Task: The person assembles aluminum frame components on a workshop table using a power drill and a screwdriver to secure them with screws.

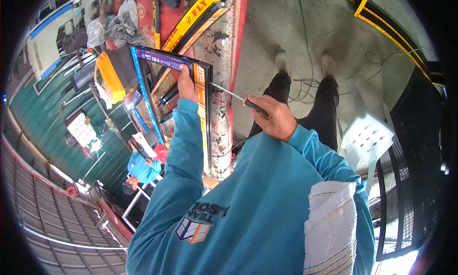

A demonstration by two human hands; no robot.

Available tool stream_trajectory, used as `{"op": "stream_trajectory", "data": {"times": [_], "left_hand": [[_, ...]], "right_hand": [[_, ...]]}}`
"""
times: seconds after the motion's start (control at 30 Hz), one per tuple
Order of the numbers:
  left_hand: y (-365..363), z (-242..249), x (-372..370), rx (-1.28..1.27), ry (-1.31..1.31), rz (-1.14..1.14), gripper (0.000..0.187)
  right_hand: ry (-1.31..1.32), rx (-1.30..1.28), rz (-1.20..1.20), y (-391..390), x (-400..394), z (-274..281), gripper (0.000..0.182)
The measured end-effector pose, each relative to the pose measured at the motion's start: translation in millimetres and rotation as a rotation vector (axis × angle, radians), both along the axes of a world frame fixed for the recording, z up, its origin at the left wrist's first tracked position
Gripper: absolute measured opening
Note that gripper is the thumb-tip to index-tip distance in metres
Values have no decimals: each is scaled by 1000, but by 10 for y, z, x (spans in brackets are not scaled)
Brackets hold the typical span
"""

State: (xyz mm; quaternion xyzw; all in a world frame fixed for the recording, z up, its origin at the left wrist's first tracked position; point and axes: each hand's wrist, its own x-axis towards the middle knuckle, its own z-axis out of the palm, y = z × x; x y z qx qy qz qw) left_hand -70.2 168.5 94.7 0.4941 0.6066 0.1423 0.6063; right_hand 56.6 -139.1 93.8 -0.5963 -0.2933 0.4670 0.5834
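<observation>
My left hand (187,85) is closed on a black-edged rectangular frame (162,59), near one corner. Purple printed film covers one side of this frame and orange printed tape runs along another, with blue tape on a further edge. In my right hand (279,120) is a screwdriver (256,107) with a dark and yellow handle, my fingers wrapped round it. Its long metal shaft points left, and the tip meets the outer black edge of the frame, close to the corner. The exact spot under the tip is too small to make out.
A red patterned carpet (222,51) lies under the frame, with yellow-taped bars (193,17) and a yellow-handled tool (157,24) on it. Cables (305,84) cross the concrete floor by my feet. To the right stands a white plastic stool (367,137). Another person (143,166) is at the left.
</observation>
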Motion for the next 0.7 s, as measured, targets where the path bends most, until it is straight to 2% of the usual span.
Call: {"op": "stream_trajectory", "data": {"times": [0.03, 0.1, 0.17, 0.3, 0.37, 0.6, 0.7], "left_hand": [[-7, -2, 3, 28, 15, 14, 53], [12, -15, -28, 39, 45, 11, 52], [-12, 13, -3, -6, -67, -9, 35], [-20, 46, 18, -36, -57, -20, 37], [4, 57, -26, -111, -157, -86, 40], [78, -29, -153, -90, -94, -69, 42], [-7, 10, -117, -65, -66, -69, 40]], "right_hand": [[-7, 3, -6, 0, -17, -15, 43], [-13, 5, -15, -9, -59, -48, 43], [-69, 27, -44, -18, -107, -92, 44], [-99, 7, -52, -23, -129, -95, 45], [-161, 5, -39, -21, -142, -128, 45], [-227, 58, -87, 51, -136, -211, 44], [-370, 36, -42, 158, -118, -221, 43]]}}
